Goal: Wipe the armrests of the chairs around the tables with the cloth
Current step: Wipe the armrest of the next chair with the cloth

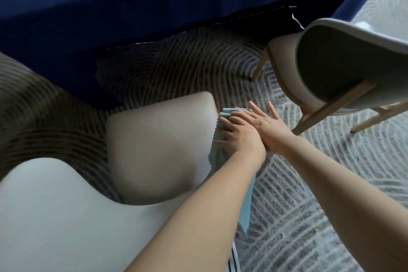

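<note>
A cream upholstered chair [154, 139] stands right below me, its seat in the middle and its curved back at the lower left. A light blue cloth [220, 157] hangs over the seat's right edge, where the armrest side runs. My left hand [238, 132] presses on the cloth and grips it against that edge. My right hand [271, 126] lies flat, fingers spread, just to the right of the left hand and partly overlapping it. The armrest itself is hidden under the cloth and my arms.
A table with a dark blue tablecloth [132, 6] fills the top of the view. A second chair [344, 66] with wooden legs stands at the right. Patterned grey carpet [309, 205] covers the floor between the chairs.
</note>
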`<state>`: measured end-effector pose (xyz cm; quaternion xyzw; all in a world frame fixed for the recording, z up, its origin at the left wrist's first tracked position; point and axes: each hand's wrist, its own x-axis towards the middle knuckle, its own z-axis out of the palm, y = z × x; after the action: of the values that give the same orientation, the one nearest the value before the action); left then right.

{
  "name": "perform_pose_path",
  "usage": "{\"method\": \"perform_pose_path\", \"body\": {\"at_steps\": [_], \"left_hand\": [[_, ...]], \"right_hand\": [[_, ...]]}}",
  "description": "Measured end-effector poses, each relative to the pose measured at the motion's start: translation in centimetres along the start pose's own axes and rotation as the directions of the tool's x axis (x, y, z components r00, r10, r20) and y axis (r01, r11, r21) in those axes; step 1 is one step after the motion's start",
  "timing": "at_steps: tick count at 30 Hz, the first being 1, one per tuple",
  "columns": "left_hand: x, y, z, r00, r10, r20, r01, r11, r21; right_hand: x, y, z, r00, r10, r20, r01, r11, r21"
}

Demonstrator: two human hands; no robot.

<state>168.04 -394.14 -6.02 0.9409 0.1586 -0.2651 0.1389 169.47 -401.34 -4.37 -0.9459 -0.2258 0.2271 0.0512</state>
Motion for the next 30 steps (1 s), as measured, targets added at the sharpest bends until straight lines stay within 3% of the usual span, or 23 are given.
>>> {"method": "perform_pose_path", "body": {"at_steps": [7,17,25,30], "left_hand": [[-3.5,-2.3,0.5,0.997,0.076,0.008,-0.076,0.997,-0.013],[-10.8,-9.3,1.5,0.962,0.269,0.041,-0.272,0.956,0.114],[-15.5,-17.7,0.4,0.884,0.464,0.054,-0.459,0.843,0.279],[-17.1,-24.2,-1.0,0.793,0.605,0.071,-0.584,0.72,0.375]], "right_hand": [[-2.8,-2.9,-0.2,0.994,0.081,-0.075,-0.08,0.996,0.026],[-10.7,-11.2,0.7,0.974,0.189,-0.125,-0.205,0.969,-0.137],[-14.5,-19.2,3.4,0.952,0.193,-0.237,-0.236,0.957,-0.169],[-15.0,-25.3,6.1,0.886,0.244,-0.395,-0.301,0.949,-0.09]]}}
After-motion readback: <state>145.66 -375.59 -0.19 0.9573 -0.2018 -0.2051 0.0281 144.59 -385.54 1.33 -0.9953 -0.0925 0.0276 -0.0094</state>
